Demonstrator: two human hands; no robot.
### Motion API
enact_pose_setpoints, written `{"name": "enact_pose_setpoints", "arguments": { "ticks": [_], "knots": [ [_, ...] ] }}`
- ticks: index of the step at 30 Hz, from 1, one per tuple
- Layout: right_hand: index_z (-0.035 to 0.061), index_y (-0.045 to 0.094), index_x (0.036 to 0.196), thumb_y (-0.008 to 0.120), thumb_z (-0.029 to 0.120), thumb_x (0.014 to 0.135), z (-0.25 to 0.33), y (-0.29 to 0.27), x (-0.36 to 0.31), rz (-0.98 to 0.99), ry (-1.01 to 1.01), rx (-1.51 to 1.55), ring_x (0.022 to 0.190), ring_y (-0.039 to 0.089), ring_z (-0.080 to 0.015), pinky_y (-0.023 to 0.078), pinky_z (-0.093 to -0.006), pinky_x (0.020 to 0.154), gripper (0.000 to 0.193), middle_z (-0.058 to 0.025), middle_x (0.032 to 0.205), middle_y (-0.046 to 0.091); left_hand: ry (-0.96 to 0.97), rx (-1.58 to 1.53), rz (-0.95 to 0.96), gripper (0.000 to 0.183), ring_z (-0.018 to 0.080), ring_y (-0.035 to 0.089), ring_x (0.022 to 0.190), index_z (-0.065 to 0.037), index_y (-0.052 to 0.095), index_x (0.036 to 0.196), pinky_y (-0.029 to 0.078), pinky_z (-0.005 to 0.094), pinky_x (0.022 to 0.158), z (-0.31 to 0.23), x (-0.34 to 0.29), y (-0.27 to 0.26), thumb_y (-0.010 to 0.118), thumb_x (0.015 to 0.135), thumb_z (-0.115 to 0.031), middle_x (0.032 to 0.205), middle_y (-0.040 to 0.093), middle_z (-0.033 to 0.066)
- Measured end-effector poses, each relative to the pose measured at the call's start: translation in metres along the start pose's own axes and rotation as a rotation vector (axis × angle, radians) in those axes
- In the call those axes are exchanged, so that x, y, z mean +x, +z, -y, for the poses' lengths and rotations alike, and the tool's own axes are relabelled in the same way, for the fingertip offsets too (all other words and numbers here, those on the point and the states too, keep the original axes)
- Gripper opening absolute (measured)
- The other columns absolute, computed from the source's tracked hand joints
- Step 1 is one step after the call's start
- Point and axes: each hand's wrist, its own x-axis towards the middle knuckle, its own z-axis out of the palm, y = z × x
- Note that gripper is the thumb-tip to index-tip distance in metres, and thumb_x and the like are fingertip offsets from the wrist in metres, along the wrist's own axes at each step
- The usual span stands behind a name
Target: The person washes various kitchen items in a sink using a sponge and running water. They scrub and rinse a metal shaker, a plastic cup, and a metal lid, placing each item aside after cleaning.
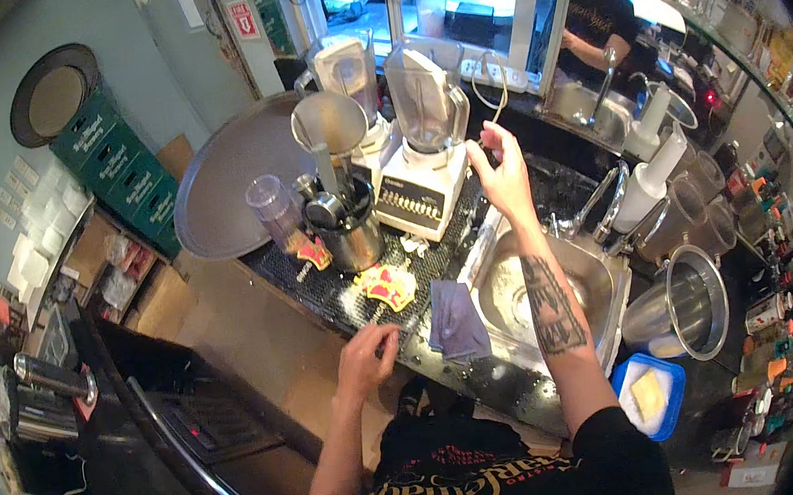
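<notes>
My right hand (503, 167) is raised beside the blender (421, 185), close to its jar handle, thumb and fingers apart. A pale cord (493, 89) loops just above its fingertips; whether they touch it I cannot tell. The blender has a clear jar (427, 110) on a white base with a row of buttons. My left hand (370, 357) hovers at the counter's near edge with its fingers curled in, nothing visible in them. Near it lie a grey-blue cloth (457, 319) and a red and yellow card-like piece (388, 287).
A metal sink (612, 305) lies under my right forearm. Beside it stand a steel bucket (695, 302) and a blue tub with a sponge (650, 392). A metal utensil holder (354, 243), a clear cup (274, 203), a second blender (342, 71) and a large round tray (212, 196) crowd the left.
</notes>
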Motion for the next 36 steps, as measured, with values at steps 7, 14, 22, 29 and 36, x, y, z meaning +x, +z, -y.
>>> {"name": "enact_pose_setpoints", "arguments": {
  "ticks": [7, 14, 22, 29, 36],
  "knots": [
    [0.0066, 0.059, 0.072, 0.064, 0.030, 0.093, 0.010, 0.056, 0.086, -0.222, 0.268, 0.588, 0.060, 0.036, -0.0060, 0.032, -0.0241, 0.056, 0.032, 0.0064, 0.065, 0.046, -0.318, -0.241, -0.204, 0.010, 0.0088, 0.051, 0.060, -0.003, 0.069, 0.096, 0.040, 0.0224, 0.054, 0.041, -0.030, -0.031, 0.063, 0.089, -0.007, 0.075, 0.062, 0.0036],
    [0.0136, 0.050, 0.067, 0.070, 0.034, 0.087, 0.008, 0.030, 0.052, -0.478, 0.288, 0.593, 0.059, 0.032, -0.0049, 0.026, -0.0240, 0.054, 0.035, 0.0081, 0.065, 0.038, -0.169, -0.285, -0.026, 0.010, 0.0185, 0.060, 0.065, -0.005, 0.070, 0.095, 0.047, 0.0279, 0.060, 0.044, 0.012, -0.022, 0.064, 0.087, -0.006, 0.075, 0.062, 0.0065],
    [0.0073, 0.051, 0.069, 0.071, 0.031, 0.089, 0.002, 0.064, 0.053, -0.450, 0.218, 0.376, 0.063, 0.035, -0.0051, 0.033, -0.0228, 0.056, 0.037, 0.0076, 0.066, 0.041, 0.395, 0.553, 0.091, 0.051, 0.0350, 0.036, 0.131, -0.012, 0.056, 0.122, 0.033, 0.0519, 0.100, 0.029, 0.149, 0.138, 0.074, 0.075, -0.021, 0.135, 0.043, 0.0178],
    [0.0055, 0.048, 0.068, 0.072, 0.028, 0.088, 0.015, 0.071, 0.066, -0.606, 0.217, 0.435, 0.062, 0.035, -0.0055, 0.033, -0.0239, 0.055, 0.038, 0.0062, 0.065, 0.041, 0.193, 0.498, 0.159, 0.082, 0.0383, 0.026, 0.137, -0.011, 0.036, 0.143, 0.028, 0.0553, 0.101, 0.034, 0.176, 0.127, 0.078, 0.072, -0.015, 0.151, 0.020, 0.0239],
    [0.0052, 0.042, 0.062, 0.071, 0.024, 0.089, 0.015, 0.084, 0.077, -0.492, 0.202, 0.305, 0.059, 0.031, -0.0070, 0.030, -0.0276, 0.051, 0.043, 0.0048, 0.059, 0.035, 0.139, 0.546, 0.113, 0.087, 0.0472, 0.034, 0.132, -0.017, 0.029, 0.149, 0.036, 0.0562, 0.102, 0.057, 0.164, 0.147, 0.074, 0.075, -0.010, 0.147, 0.026, 0.0284]
  ]
}}
